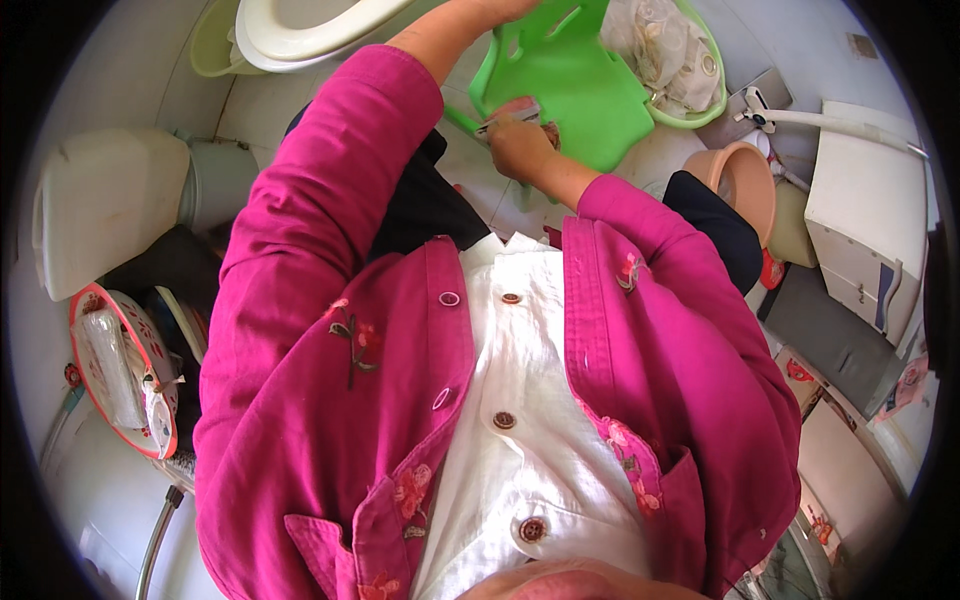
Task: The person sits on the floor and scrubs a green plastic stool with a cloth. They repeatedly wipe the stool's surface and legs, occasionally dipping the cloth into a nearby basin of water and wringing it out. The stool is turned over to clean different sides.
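A small bright green plastic chair (575,100) stands on the floor ahead of me, its backrest with slots reaching the top edge. My right hand (522,148) is closed around a flat pink-and-grey thing (514,110), whose kind I cannot make out. That hand is low over the chair's near left side, with something brown showing beside the fingers. My left arm reaches forward to the chair's backrest. Only part of my left hand (500,8) shows at the top edge, and its fingers are cut off, so its grip is hidden.
A green basin (715,105) with clear plastic bags stands right of the chair. Further right are a peach bucket (765,185) and a white cabinet (870,225). A toilet seat (262,40) is at the upper left. A red-rimmed basin (165,430) and a white lidded bin (110,195) lie left.
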A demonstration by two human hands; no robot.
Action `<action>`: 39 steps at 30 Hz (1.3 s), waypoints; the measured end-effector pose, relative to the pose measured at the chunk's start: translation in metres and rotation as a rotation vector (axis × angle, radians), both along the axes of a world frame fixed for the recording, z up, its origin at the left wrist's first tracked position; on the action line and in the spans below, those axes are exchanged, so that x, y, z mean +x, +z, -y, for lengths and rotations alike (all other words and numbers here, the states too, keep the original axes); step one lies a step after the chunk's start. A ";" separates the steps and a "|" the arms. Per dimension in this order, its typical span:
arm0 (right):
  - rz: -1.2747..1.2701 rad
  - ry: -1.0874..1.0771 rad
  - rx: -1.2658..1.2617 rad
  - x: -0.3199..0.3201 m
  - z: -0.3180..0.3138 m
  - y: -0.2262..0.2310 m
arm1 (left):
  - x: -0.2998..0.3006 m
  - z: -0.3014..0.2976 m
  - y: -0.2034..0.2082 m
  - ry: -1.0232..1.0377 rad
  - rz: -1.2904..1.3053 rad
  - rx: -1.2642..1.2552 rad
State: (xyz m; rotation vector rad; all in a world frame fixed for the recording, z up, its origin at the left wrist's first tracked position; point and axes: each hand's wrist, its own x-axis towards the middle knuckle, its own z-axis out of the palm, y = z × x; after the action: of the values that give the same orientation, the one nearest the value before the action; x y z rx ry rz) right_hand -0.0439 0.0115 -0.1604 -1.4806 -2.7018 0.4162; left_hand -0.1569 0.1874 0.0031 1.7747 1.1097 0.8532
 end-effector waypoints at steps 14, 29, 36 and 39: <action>-0.093 -0.407 -0.569 0.116 -0.015 0.051 | 0.008 0.000 -0.012 0.052 -0.028 0.082; -0.035 -0.522 0.173 0.206 -0.041 -0.008 | 0.011 0.018 0.016 -0.033 0.078 -0.073; -0.239 -0.109 0.205 0.085 0.056 -0.018 | 0.011 0.013 0.004 0.049 -0.005 -0.067; -0.338 -0.257 -0.005 0.081 0.073 -0.006 | 0.011 0.016 0.013 0.058 0.029 -0.116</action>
State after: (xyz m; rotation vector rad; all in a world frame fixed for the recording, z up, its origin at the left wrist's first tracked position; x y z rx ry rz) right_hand 0.0373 -0.0619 -0.1662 -1.5674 -2.2229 0.5963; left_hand -0.1457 0.1715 0.0158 1.6372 1.1729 0.8292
